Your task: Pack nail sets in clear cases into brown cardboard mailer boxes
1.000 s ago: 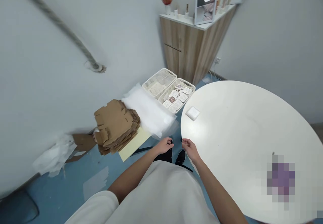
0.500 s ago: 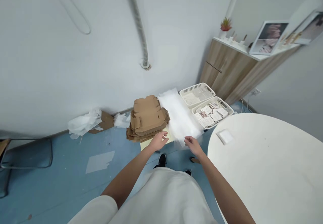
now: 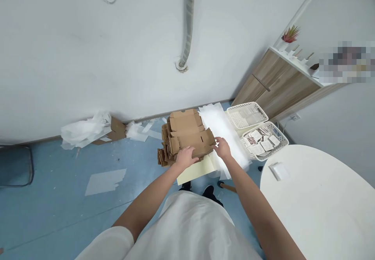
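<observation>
A stack of flattened brown cardboard boxes [image 3: 187, 123] lies in front of me on a pale yellow surface [image 3: 197, 171]. My left hand [image 3: 185, 158] is at the near edge of the top box, its fingers over the cardboard and its thumb to the right. On the right side, my right hand [image 3: 222, 148] pinches the flap of the same box. The underside of both grips is hidden. White translucent packing sheets [image 3: 224, 133] lie right beside the stack, partly under my right hand.
Two white plastic baskets [image 3: 247, 115] stand right of the sheets; the nearer holds cards and small packets. A round white table [image 3: 319, 205] is at my right, with a small white item [image 3: 279, 171] on it. A wooden cabinet [image 3: 281, 78] stands behind. Plastic wrapping [image 3: 88, 129] lies along the wall.
Both hands have moved forward from the air onto the top flattened box. That box now sits shifted and turned on the stack. My view has swung left.
</observation>
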Motion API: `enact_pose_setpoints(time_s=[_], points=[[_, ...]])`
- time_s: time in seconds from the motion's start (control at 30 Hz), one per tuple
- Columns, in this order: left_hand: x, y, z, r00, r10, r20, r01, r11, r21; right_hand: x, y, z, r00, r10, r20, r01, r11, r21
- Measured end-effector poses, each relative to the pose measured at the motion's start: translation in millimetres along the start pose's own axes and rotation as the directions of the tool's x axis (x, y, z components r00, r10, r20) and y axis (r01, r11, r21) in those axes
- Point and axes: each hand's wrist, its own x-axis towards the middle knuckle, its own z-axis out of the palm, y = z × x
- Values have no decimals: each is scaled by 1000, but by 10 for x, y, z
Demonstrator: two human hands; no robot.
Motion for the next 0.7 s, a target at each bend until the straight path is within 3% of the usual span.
enact_pose_setpoints(time_s=[0.33, 0.47, 0.57, 0.7], points=[[95, -249, 97, 995, 45, 88, -52, 995, 89, 259, -179, 61, 984, 171, 44, -159, 966, -206], [101, -251, 83, 983, 149, 109, -168, 968, 186, 205, -295, -25, 972, 232, 27, -218, 944, -246], [83, -241, 83, 957, 266, 113, -287, 919, 271, 160, -357, -105, 981, 193, 9, -189, 968, -163], [51, -235, 59, 937, 345, 63, -346, 880, 327, 103, -389, -215, 991, 107, -75, -96, 986, 136]])
